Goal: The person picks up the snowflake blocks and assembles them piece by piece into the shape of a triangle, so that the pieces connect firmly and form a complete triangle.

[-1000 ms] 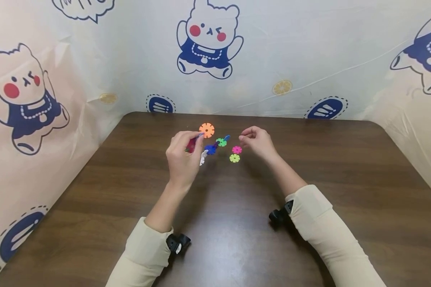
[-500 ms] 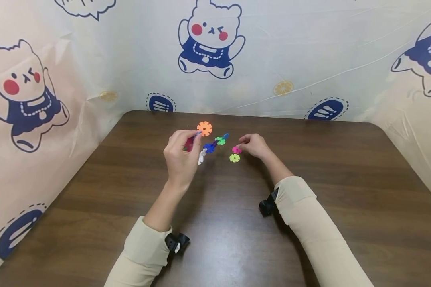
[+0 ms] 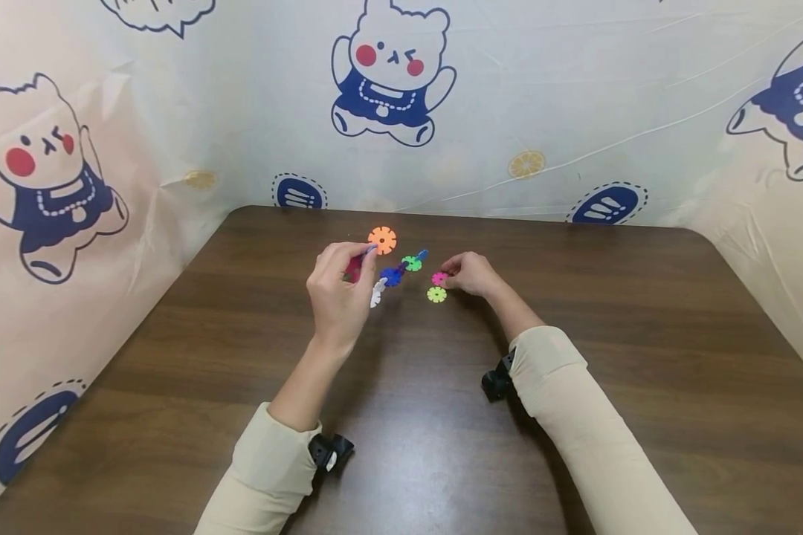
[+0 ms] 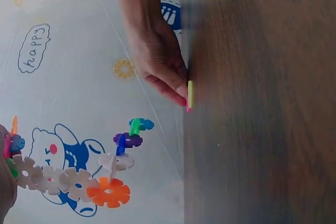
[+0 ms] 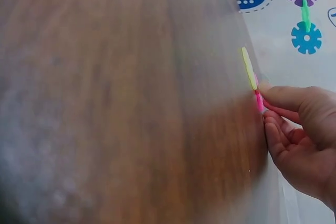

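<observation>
Hands over dark wood table [image 3: 174, 349], mid-assembly w/ plastic snowflake discs. Left hand [image 3: 337, 293] raised, fingers curled round one end of linked disc chain [image 3: 391, 271]; chain runs toward 1 o'clock from grip, orange disc [image 3: 382, 240] at top, blue disc [image 3: 392, 276] and green disc [image 3: 411, 263] along it, clear of tabletop. Right hand [image 3: 471, 273] low on table, fingertips [image 5: 273, 95] pinching pink disc [image 3: 439, 279], lying flat. Yellow-green disc [image 3: 436, 295] loose, flat, just beside pink one at 6 o'clock. Pink disc sits at 3 o'clock from chain, near but apart; right hand nearer by far. Cartoon-bear sheet [image 3: 388, 74] behind.
</observation>
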`<state>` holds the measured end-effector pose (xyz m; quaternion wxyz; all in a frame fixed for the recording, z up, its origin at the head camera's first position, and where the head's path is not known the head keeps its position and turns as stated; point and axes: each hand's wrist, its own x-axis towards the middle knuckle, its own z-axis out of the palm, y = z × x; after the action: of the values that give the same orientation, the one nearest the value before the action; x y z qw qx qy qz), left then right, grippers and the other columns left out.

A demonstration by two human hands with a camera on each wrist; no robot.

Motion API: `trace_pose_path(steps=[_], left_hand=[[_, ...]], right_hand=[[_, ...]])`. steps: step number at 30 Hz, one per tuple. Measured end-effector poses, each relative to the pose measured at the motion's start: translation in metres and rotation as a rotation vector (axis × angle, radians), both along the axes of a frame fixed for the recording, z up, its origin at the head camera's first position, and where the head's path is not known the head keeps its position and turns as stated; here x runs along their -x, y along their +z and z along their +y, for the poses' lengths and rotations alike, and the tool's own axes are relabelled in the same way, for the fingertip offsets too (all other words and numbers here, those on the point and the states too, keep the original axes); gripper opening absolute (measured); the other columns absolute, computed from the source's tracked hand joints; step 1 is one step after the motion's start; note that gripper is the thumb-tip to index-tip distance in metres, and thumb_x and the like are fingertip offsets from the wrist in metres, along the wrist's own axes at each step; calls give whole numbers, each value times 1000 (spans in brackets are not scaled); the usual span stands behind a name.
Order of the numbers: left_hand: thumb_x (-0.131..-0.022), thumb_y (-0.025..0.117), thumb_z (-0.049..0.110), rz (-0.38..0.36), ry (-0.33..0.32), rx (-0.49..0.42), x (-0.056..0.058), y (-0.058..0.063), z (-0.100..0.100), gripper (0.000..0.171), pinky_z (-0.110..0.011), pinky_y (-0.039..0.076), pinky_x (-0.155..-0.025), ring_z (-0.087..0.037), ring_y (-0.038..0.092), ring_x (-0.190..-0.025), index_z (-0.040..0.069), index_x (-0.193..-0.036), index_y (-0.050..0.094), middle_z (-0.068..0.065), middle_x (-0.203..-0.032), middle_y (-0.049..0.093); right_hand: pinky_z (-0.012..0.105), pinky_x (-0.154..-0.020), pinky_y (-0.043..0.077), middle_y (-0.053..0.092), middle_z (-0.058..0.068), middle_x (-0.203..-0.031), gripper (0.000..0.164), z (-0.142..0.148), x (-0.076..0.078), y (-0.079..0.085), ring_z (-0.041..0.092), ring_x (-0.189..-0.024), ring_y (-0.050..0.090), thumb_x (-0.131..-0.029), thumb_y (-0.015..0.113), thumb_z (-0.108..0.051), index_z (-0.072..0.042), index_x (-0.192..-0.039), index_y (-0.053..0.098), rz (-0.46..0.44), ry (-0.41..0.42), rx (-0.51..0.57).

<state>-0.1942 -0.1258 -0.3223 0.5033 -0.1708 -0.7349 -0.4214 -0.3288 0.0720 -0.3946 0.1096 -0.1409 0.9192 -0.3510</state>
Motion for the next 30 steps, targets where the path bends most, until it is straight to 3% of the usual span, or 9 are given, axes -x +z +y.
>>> trace_pose_path(steps=[9, 13, 21, 26, 30], left_hand=[[-79, 71, 0, -1, -2, 7, 1, -3, 0, 10, -32, 49, -66, -25, 59, -75, -6, -85, 67, -15, -82, 65], [-79, 71, 1, -11, -4, 14, 1, -3, 0, 11, -30, 49, -65, -25, 58, -75, -7, -86, 67, -15, -82, 64], [-81, 69, 3, -56, -10, 45, 0, -4, -1, 13, -27, 50, -67, -22, 59, -78, -7, -89, 67, -15, -85, 64], [-81, 69, 4, -79, -20, 46, 0, -6, 1, 13, -28, 51, -68, -21, 59, -80, -6, -90, 67, -14, -86, 64], [-81, 69, 4, -92, -29, 55, -1, -6, 3, 13, -28, 52, -69, -20, 59, -81, -5, -91, 67, -13, -87, 65]], right_hand=[[34, -80, 43, 61, 12, -95, 25, 1, 0, -3, 23, -89, 52, -80, 71, -8, 0, -102, 62, 40, -3, -5], [30, -73, 44, 61, 11, -89, 18, 4, -1, -2, 21, -81, 54, -80, 68, -3, 1, -97, 63, 33, -44, 76], [31, -73, 52, 57, 16, -91, 21, 17, -7, 4, 19, -76, 58, -84, 60, 2, 7, -105, 60, -127, -107, 356], [30, -69, 51, 58, 17, -91, 21, 24, -15, 13, 21, -75, 56, -84, 62, -1, 6, -103, 60, -55, -108, 412], [31, -70, 51, 58, 19, -90, 20, 26, -28, 30, 22, -77, 55, -84, 62, 0, 8, -102, 59, 5, -102, 476]])
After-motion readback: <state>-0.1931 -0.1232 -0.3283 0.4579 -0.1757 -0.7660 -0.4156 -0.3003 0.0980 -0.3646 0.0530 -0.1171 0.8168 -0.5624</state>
